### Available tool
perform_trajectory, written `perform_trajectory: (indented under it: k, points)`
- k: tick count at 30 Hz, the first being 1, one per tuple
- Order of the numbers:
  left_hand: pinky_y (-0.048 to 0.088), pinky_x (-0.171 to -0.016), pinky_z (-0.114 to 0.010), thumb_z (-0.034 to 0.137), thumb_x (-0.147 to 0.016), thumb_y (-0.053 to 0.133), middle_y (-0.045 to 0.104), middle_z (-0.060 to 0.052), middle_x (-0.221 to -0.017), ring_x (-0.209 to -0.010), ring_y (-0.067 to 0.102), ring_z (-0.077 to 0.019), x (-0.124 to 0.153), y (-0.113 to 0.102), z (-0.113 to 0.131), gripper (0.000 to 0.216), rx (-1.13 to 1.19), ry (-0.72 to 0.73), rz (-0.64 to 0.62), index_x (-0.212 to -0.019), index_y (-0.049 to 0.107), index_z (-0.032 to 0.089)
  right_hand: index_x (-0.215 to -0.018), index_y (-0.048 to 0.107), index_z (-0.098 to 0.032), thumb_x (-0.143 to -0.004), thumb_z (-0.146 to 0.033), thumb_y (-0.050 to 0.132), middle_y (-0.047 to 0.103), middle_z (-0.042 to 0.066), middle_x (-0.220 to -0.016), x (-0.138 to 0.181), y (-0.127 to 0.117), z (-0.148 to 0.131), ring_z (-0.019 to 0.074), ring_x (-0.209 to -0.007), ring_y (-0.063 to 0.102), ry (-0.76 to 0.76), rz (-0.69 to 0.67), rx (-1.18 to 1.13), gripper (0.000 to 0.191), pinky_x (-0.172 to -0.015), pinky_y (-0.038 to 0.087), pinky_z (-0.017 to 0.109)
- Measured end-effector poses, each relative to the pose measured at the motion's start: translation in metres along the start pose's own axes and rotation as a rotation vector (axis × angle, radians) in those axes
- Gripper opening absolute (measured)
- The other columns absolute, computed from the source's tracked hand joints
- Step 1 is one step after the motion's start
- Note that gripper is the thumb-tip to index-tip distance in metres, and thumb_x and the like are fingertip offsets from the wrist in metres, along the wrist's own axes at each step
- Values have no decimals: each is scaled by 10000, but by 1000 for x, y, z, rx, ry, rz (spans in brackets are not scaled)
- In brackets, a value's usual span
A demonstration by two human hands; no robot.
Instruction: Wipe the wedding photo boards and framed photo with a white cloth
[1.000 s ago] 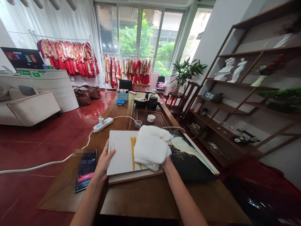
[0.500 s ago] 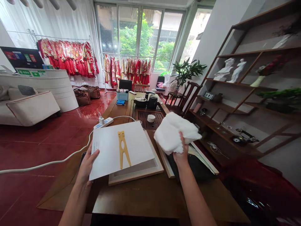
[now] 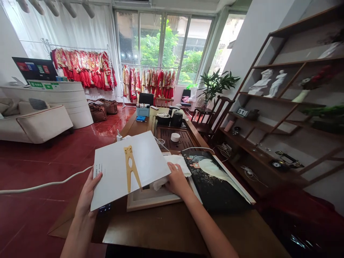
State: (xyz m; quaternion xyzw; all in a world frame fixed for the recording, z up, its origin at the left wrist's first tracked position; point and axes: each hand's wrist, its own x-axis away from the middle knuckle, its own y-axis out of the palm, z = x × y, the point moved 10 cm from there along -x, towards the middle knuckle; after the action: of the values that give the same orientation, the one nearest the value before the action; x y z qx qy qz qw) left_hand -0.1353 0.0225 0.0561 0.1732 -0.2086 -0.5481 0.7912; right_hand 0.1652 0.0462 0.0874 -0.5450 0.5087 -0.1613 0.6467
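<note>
My left hand (image 3: 87, 195) grips the left edge of a white backing board (image 3: 115, 168) with a yellow stand piece (image 3: 129, 167) on it, and holds it tilted up off a pale wooden picture frame (image 3: 150, 200). My right hand (image 3: 176, 179) presses a white cloth (image 3: 176, 165) down inside that frame, partly under the raised board. A dark photo print (image 3: 215, 179) showing a figure in a white dress lies right of the frame on the wooden table (image 3: 161, 229).
A phone (image 3: 104, 208) peeks out under the board. Farther along the table are a white cup (image 3: 175, 137), dark tea ware (image 3: 169, 118) and a blue box (image 3: 142, 110). A white cable (image 3: 40, 185) runs left. Shelves (image 3: 268, 118) stand right, a sofa (image 3: 34, 123) left.
My left hand lifted the board off the frame and swung it left. My right hand raised the cloth, then brought it down into the frame under the board.
</note>
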Motion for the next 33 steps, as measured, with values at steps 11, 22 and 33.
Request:
perform_trajectory:
  k: [11, 22, 33]
  points:
    - [589, -803, -322, 148, -770, 643, 639, -48, -1242, -948, 694, -218, -1, 13, -22, 639, -5, -58, -55, -1357, 458, 321, -1299, 441, -190, -895, -320, 371, 460, 135, -1356, 11, -72, 26, 268, -1266, 415, 169, 332, -276, 430, -1040, 327, 460]
    - [545, -902, -342, 186, -805, 614, 588, -29, -1321, -1049, 655, -224, 7, 54, -39, 710, 13, -66, -133, -1434, 332, 355, -1489, 254, -179, -690, -708, 572, 221, 168, -1535, -23, -23, -94, 356, -1398, 193, -215, -142, 10, 1010, -1113, 78, 602]
    - [473, -997, -350, 220, -776, 684, 496, -31, -1416, -1186, 568, -231, 15, 91, -32, 766, 90, -24, -209, -1434, 318, 367, -1465, 301, -170, -858, -183, 587, 274, 218, -1494, -13, -19, -80, 389, -1360, 288, -316, 15, 374, 672, -1038, 315, 634]
